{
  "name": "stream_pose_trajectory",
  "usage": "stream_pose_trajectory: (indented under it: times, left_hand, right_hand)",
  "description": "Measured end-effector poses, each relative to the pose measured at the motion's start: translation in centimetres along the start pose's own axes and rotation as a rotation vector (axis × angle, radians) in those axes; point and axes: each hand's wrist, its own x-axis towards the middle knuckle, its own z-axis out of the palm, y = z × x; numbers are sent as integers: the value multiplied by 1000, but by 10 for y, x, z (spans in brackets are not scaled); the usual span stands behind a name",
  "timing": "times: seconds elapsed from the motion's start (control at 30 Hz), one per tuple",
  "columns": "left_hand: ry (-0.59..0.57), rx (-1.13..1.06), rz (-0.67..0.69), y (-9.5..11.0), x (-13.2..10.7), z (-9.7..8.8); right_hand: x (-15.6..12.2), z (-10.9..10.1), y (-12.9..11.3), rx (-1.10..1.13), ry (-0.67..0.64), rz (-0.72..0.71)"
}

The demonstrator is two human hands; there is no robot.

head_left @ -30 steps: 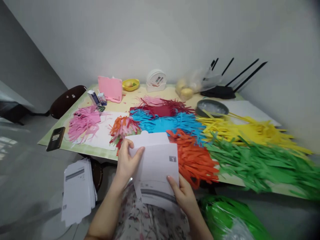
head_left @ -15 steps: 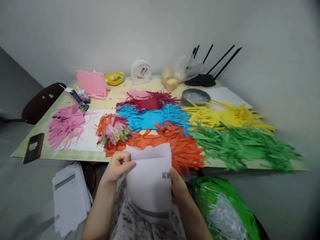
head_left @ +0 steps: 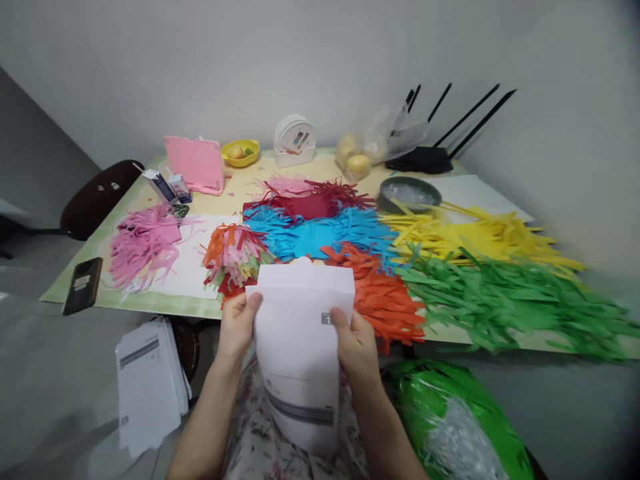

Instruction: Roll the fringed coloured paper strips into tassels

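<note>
A white printed paper envelope (head_left: pixel 297 347) with a grey band is held over my lap, its top edge raised in front of the orange fringed paper (head_left: pixel 383 300). My left hand (head_left: pixel 239 327) pinches its upper left edge, thumb in front. Gripping the upper right edge is my right hand (head_left: pixel 356 340), its thumb beside a dark printed square. Just beyond the envelope lie blue fringed paper (head_left: pixel 315 233) and a mixed-colour paper tassel bundle (head_left: pixel 237 253). To the left of my legs rests a stack of similar white envelopes (head_left: pixel 150 387).
Pink (head_left: pixel 145 243), dark red (head_left: pixel 310 205), yellow (head_left: pixel 475 233) and green fringed paper (head_left: pixel 510 300) cover the table (head_left: pixel 190 305). A phone (head_left: pixel 83 285) sits near the left edge. Behind stand a pink tablet case (head_left: pixel 195 163), a bowl (head_left: pixel 409 195) and a router (head_left: pixel 420 160). A green bag (head_left: pixel 450 413) is at right.
The envelope has risen and its top edge now looks straighter and wider. My right thumb has come onto its front face. The view has shifted slightly left.
</note>
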Motion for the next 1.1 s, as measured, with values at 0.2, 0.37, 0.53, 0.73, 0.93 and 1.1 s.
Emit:
stream_pose_trajectory:
  times: [0.2,0.37,0.53,0.73,0.93,1.1]
  left_hand:
    - [172,-36,55,7,10,-12]
    - [112,31,75,7,6,-18]
    - [122,276,124,-8,-3,-26]
    - [275,213,143,-10,9,-41]
    - [56,236,43,-15,1,-31]
    - [155,345,162,-18,-1,-33]
  right_hand:
    - [0,2,-12,-86,-259,-58]
    - [2,0,-14,-276,-244,-132]
    - [5,13,-12,-330,-120,-204]
    - [-7,24,-7,-315,-356,-100]
    - [3,15,-4,-372,-154,-135]
    - [7,18,5,-267,-206,-86]
